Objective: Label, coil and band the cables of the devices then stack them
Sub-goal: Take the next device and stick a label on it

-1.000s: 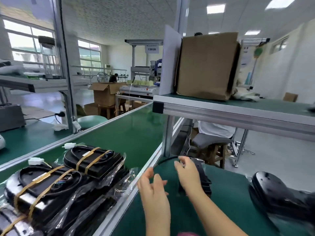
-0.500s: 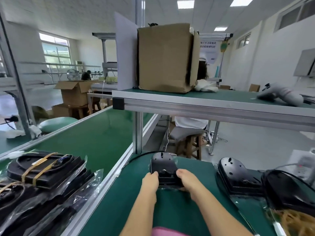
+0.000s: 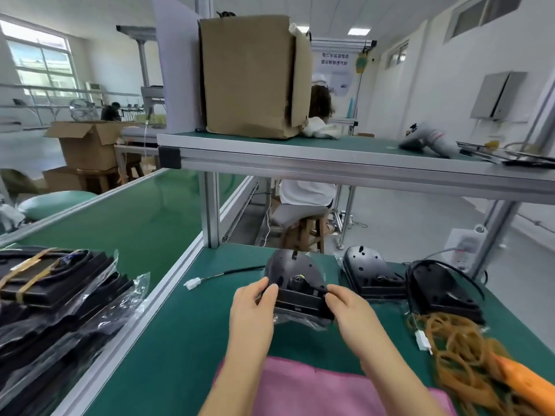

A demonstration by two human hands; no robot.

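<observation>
- Two hands grip one device (image 3: 295,283) at mid-bench: left hand (image 3: 255,301) and right hand (image 3: 345,304) curl fingers round its near corners.
- Its cable (image 3: 231,273) trails left, uncoiled and unbanded.
- At left lies the banded stack (image 3: 54,274); two further devices (image 3: 372,274) wait right.

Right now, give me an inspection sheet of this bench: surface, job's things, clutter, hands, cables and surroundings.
Surface: green bench mat with an aluminium edge.
Job's things: black device in the middle, unbanded; next device and far-right device beside it; banded stack in bags on the left; rubber bands heaped on the right.
Clutter: orange item by the bands, which cannot be identified.
Hands: left hand and right hand both grip the black device's near end.
Cables: cable lies uncoiled to the left and ends in a white connector.
Surroundings: cardboard box on the upper shelf; seated person behind.
</observation>
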